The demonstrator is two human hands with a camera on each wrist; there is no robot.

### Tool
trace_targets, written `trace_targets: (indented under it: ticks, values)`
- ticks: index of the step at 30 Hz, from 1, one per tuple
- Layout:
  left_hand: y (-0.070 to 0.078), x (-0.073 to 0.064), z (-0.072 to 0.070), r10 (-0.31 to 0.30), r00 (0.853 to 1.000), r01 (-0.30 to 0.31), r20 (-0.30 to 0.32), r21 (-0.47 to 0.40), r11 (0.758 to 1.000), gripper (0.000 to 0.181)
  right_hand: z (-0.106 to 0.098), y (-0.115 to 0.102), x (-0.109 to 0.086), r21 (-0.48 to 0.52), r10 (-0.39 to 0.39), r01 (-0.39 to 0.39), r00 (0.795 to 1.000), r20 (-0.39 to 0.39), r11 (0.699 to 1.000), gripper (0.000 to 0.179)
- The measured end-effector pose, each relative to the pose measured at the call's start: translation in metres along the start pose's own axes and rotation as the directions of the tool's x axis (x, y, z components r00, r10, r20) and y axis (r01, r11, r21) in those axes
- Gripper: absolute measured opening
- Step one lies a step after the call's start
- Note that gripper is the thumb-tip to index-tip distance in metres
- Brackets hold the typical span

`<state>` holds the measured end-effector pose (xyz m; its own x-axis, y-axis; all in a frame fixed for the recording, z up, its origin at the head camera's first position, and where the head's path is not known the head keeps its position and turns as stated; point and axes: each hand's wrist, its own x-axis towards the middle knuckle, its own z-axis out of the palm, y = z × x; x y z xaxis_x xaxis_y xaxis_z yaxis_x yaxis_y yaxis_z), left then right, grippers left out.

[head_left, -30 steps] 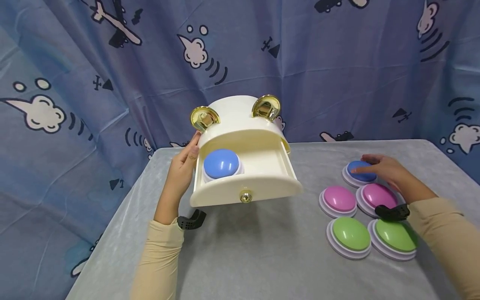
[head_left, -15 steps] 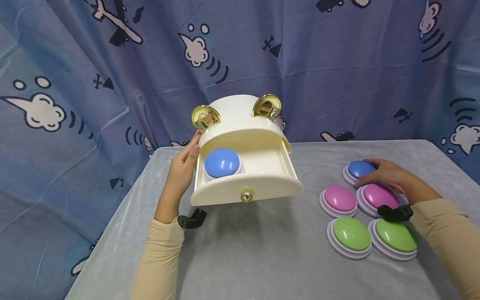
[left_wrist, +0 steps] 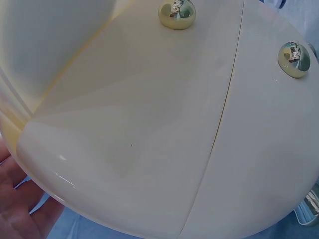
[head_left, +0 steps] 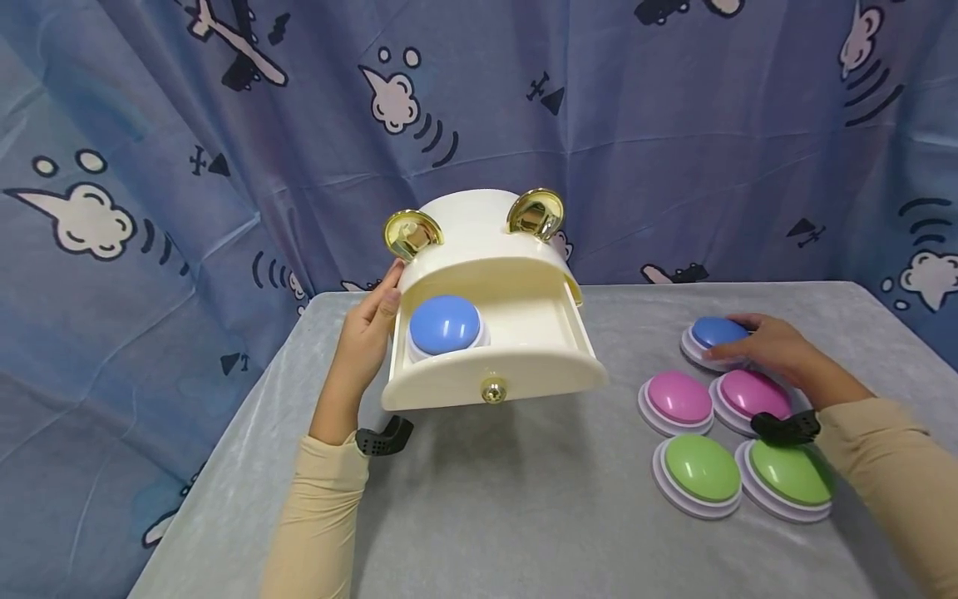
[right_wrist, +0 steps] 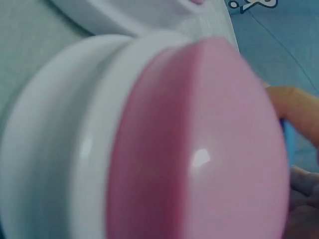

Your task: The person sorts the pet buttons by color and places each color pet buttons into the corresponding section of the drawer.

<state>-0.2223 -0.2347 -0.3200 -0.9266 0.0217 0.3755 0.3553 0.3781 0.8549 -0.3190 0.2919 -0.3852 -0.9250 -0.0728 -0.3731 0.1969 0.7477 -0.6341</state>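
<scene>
My left hand [head_left: 362, 337] grips the left side of a cream alarm-clock-shaped drawer box [head_left: 479, 212] with two gold bells. Its lower drawer [head_left: 546, 374] is pulled out, and a blue dome push button [head_left: 445, 324] sits in the drawer's left part. In the left wrist view, fingers [left_wrist: 42, 214] show beside the box's glossy front, which bears gold knobs. On the right, my right hand [head_left: 774, 345] holds a second blue push button [head_left: 718, 331] by its edge, with the thumb at the near rim. A pink push button [right_wrist: 239, 144] blocks most of the right wrist view.
Just in front of the right hand are two pink push buttons, one on the left [head_left: 678, 397] and one under the wrist [head_left: 754, 393]. Nearer lie two green ones, left [head_left: 701, 467] and right [head_left: 789, 472]. A grey cloth-covered table [head_left: 554, 516] meets a blue printed curtain [head_left: 479, 108].
My right hand has slid from over the top of the blue button to its rim and taken hold. The nearby pink button has shifted slightly left. The left hand and box stay put.
</scene>
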Motion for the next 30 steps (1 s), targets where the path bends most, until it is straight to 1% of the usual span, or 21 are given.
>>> trace_targets:
  ticks: [4, 7, 10, 14, 20, 25, 28, 30]
  values:
    - [-0.001, -0.001, 0.001, -0.002, 1.0, 0.002, 0.002, -0.004, 1.0, 0.049, -0.002, -0.012, -0.008, -0.012, -0.041, 0.04, 0.995, -0.088, 0.999, 0.117]
    - [-0.001, -0.001, 0.001, 0.0, 1.0, 0.0, -0.002, 0.0, 1.0, 0.048, -0.007, -0.027, -0.016, -0.039, -0.095, 0.09, 0.988, -0.121, 0.995, 0.114]
    - [-0.001, -0.001, 0.0, 0.002, 1.0, -0.002, -0.004, 0.005, 1.0, 0.048, -0.012, -0.045, -0.026, -0.046, -0.156, 0.151, 0.979, -0.129, 0.987, 0.11]
    - [-0.001, -0.001, 0.0, 0.001, 1.0, -0.001, -0.01, 0.007, 1.0, 0.048, -0.016, -0.071, -0.038, -0.034, -0.203, 0.2, 0.97, -0.133, 0.979, 0.108]
    - [-0.001, -0.001, 0.0, -0.003, 1.0, 0.003, -0.017, 0.005, 1.0, 0.048, -0.011, -0.105, -0.056, -0.03, -0.257, 0.256, 0.958, -0.127, 0.966, 0.104]
    - [-0.001, 0.0, 0.001, -0.003, 1.0, 0.002, -0.012, -0.003, 1.0, 0.047, -0.005, -0.125, -0.071, -0.021, -0.304, 0.304, 0.944, -0.131, 0.953, 0.098]
    - [-0.001, 0.0, 0.001, -0.004, 1.0, 0.004, -0.009, -0.002, 1.0, 0.048, -0.004, -0.135, -0.08, -0.037, -0.332, 0.331, 0.931, -0.152, 0.943, 0.094]
    - [0.0, 0.0, 0.001, -0.005, 1.0, 0.005, -0.011, 0.0, 1.0, 0.048, -0.005, -0.142, -0.085, -0.046, -0.349, 0.346, 0.925, -0.152, 0.937, 0.092]
